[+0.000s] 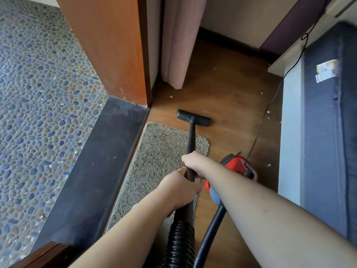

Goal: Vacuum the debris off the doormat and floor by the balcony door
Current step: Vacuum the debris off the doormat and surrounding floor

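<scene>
- Head view: we grip the black vacuum wand (190, 151) with both hands — right hand (193, 161) higher up the tube, left hand (181, 187) just below it, fingers wrapped round.
- Floor nozzle (193, 118) sits flat on the wood floor (222, 97), just past the far edge of the doormat (154, 161).
- Doormat lies beside the dark door threshold (92, 167); pebble-tiled balcony (38, 93) beyond.
- White debris bits (171, 97) scattered on the wood — some near the curtain (179, 45), more by the bed base (289, 132).
- Red vacuum body (239, 167) on the floor right of the mat, ribbed hose (210, 229) running from it, power cord (270, 101) trailing away.
</scene>
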A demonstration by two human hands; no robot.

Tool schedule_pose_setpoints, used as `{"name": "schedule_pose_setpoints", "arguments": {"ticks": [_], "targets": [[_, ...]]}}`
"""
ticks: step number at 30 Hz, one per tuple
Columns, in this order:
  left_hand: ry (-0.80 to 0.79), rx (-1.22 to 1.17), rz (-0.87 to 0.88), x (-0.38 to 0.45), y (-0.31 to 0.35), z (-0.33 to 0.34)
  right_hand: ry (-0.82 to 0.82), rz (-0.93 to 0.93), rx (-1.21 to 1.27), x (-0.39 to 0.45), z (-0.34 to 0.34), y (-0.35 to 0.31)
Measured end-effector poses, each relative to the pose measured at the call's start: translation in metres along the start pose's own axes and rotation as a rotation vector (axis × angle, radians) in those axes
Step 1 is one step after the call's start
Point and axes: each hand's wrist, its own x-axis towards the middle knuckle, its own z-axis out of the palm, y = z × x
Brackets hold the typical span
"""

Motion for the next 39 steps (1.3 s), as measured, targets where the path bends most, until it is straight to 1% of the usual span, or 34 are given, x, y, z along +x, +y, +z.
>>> {"name": "schedule_pose_setpoints", "arguments": {"ticks": [6,11,14,17,21,23,27,31,34,39], "targets": [[0.034,0.121,-0.036,-0.019,-0.023,0.007,0.021,-0.014,0.007,-0.014,0.026,0.02],[0.05,0.088,-0.042,-0.021,-0.038,0.002,0.046,-0.039,-0.034,-0.012,0.04,0.019],[0.094,0.082,-0.042,-0.014,-0.042,-0.01,0.057,-0.071,-0.077,-0.007,0.048,0.003],[0.115,0.092,-0.046,-0.003,-0.043,-0.028,0.052,-0.097,-0.004,-0.004,0.057,-0.017],[0.133,0.019,-0.026,0.013,-0.039,-0.056,0.028,-0.121,0.072,-0.002,0.064,-0.035],[0.142,0.026,-0.013,0.02,-0.035,-0.064,0.035,-0.137,0.118,0.002,0.064,-0.043],[0.136,0.004,-0.006,0.035,-0.026,-0.076,0.05,-0.163,0.124,0.014,0.063,-0.057],[0.15,0.04,-0.004,0.053,-0.024,-0.085,0.044,-0.177,0.165,0.025,0.064,-0.073],[0.163,0.053,-0.001,0.065,-0.023,-0.093,0.036,-0.172,0.142,0.032,0.064,-0.086],[0.169,0.105,0.017,0.075,-0.02,-0.097,-0.027,-0.153,0.156,0.038,0.064,-0.097]]}}
